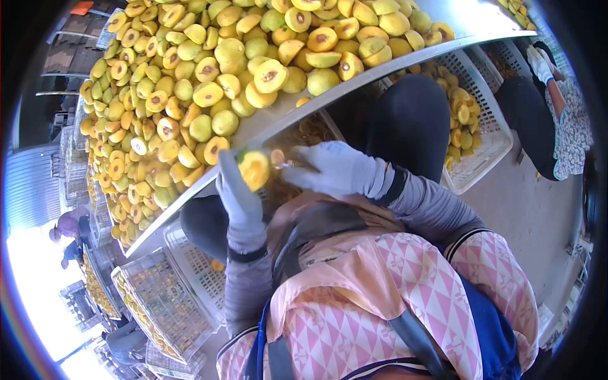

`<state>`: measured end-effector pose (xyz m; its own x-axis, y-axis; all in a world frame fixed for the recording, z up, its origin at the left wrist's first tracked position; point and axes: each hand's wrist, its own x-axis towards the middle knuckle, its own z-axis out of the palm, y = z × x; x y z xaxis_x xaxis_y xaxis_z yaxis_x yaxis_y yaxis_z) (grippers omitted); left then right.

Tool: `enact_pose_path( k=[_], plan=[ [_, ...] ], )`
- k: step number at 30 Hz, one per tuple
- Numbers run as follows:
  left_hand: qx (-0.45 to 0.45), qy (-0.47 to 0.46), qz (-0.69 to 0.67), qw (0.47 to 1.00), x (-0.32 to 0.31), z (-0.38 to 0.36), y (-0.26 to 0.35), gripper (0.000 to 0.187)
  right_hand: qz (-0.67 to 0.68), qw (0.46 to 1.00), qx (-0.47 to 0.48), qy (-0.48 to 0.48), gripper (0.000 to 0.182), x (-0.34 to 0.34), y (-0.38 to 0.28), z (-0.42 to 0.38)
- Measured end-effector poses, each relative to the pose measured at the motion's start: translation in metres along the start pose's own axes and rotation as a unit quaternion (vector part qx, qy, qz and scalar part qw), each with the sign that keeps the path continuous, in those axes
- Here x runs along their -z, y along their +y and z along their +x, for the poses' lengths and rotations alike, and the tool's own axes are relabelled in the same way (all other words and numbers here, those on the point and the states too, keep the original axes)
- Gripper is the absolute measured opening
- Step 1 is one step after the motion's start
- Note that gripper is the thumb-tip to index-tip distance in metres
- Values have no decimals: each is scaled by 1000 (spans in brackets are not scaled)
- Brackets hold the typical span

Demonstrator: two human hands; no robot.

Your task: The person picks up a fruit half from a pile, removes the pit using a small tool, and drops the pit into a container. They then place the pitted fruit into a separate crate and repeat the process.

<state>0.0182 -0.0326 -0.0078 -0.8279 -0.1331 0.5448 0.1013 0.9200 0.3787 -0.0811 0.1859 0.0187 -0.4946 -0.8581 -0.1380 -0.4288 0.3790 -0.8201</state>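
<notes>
My left hand (242, 197), in a pale grey glove, grips a yellow peach half (255, 171) with its cut face turned up. To the right of it my right hand (339, 169), gloved too, has its fingers closed. What they hold is blurred; it may be a small tool. A brown peach pit (277, 158) shows at those fingertips, just apart from the peach half. Both hands are over my lap, at the near edge of a metal table (297, 117) heaped with halved yellow peaches (209, 95).
A white crate (484, 120) with peach pieces stands by my knee on the right. More crates (158, 304) are at the lower left. Another person's gloved hand (541, 65) shows at the far right. A person (73, 228) is in the left background.
</notes>
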Motion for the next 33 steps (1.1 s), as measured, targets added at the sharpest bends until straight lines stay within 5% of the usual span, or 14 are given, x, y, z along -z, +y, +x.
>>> enact_pose_path(
  k=[4, 6, 7, 8, 11, 14, 18, 22, 25, 27, 28, 33],
  plan=[
    [100, -41, 57, 993, 86, -10, 7, 32, -58, 976, 148, 152, 39, -48, 33, 3],
    [244, 36, 20, 969, 126, -42, -26, 22, -96, 983, 117, 106, 38, -43, 26, 2],
    [372, 102, -105, 916, 145, -46, -28, 24, -114, 985, 101, 84, 38, -42, 22, 2],
    [335, 72, -34, 939, 165, -69, -54, 29, -129, 982, 111, 87, 37, -44, 24, 1],
    [433, -143, 173, 873, 209, -104, -95, 27, -118, 971, 158, 138, 38, -50, 27, -2],
    [270, -203, 336, 879, 194, -77, -99, 26, -119, 968, 144, 169, 38, -49, 26, 1],
    [178, -54, 111, 976, 113, 28, -68, 26, -86, 988, 53, 113, 32, -38, 13, 6],
    [3, -124, 14, 992, 15, 106, -44, 35, -33, 986, 79, 144, 28, -35, 22, 11],
    [-21, -203, 21, 979, -40, 129, -39, 58, -18, 984, 65, 165, 29, -31, 25, 12],
    [-23, -258, 193, 946, -53, 135, -13, 73, -11, 982, 59, 179, 30, -27, 23, 9],
    [53, -265, 162, 949, -53, 135, 0, 84, -1, 981, 57, 183, 31, -26, 22, 9],
    [79, -230, 88, 966, -52, 118, -9, 65, 70, 977, 30, 202, 36, -14, 12, 8]
  ],
)
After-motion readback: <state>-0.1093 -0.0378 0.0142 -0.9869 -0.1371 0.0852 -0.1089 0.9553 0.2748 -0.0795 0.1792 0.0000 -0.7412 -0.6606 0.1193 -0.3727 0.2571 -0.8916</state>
